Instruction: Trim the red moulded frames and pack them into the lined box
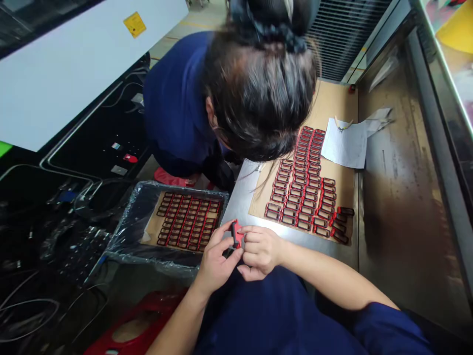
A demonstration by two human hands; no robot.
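Observation:
A small red-and-black plastic frame part (pixel 237 234) is held upright between the thumb and fingers of my left hand (pixel 217 260). My right hand (pixel 260 250) is beside it, its index fingertip touching the red face of the part. The other fingers of that hand are curled in, with nothing showing between them. Both hands are just in front of the metal table edge (pixel 236 207). Rows of similar red-and-black frame parts (pixel 301 192) lie on a brown cardboard sheet (pixel 334 93) ahead and to the right.
More such parts lie on cardboard in a plastic-lined tray (pixel 127 241) at the left. A co-worker (pixel 177 103) leans over the table from the far side. White paper (pixel 345 145) rests on the cardboard. A metal panel (pixel 399 197) bounds the right; a red stool (pixel 148 301) stands below left.

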